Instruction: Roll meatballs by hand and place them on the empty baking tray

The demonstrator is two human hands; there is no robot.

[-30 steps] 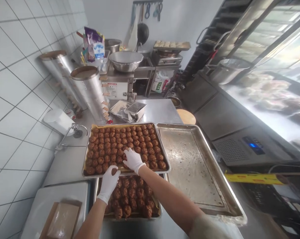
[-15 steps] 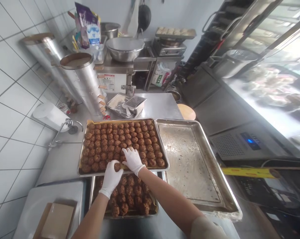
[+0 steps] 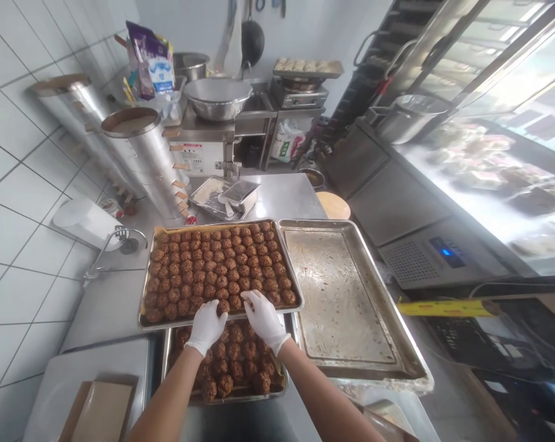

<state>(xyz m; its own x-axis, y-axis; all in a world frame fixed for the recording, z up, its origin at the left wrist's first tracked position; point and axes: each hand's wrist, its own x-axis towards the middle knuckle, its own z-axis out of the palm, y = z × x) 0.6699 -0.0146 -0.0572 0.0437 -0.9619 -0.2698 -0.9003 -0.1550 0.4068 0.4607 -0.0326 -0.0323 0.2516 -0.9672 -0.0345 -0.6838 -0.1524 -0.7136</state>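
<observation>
Rows of brown, nut-flecked chocolate balls (image 3: 218, 264) fill a paper-lined metal tray (image 3: 298, 288). My left hand (image 3: 206, 326), in a white glove, is closed at the tray's front edge, with one chocolate ball (image 3: 223, 306) between thumb and fingers. My gloved right hand (image 3: 263, 320) rests over the same edge further right. Its fingers are slightly bent and apart from the thumb, beside the front-row balls, with nothing visible held. Under my wrists, a lower tray (image 3: 254, 399) carries larger, glossier chocolate balls (image 3: 225, 385).
An oily metal tray (image 3: 337, 294) lies to the right. Behind are small metal pans (image 3: 241, 192), a steel cylinder (image 3: 143, 159) and a large bowl (image 3: 218, 101). A faucet (image 3: 116, 242) and paper roll (image 3: 86, 221) stand left. A brown box (image 3: 100, 411) sits front left.
My right hand has drawn back from among the balls to the tray's front edge, moving right, away from my left hand. The left hand stays at its ball. The whole view has shifted slightly.
</observation>
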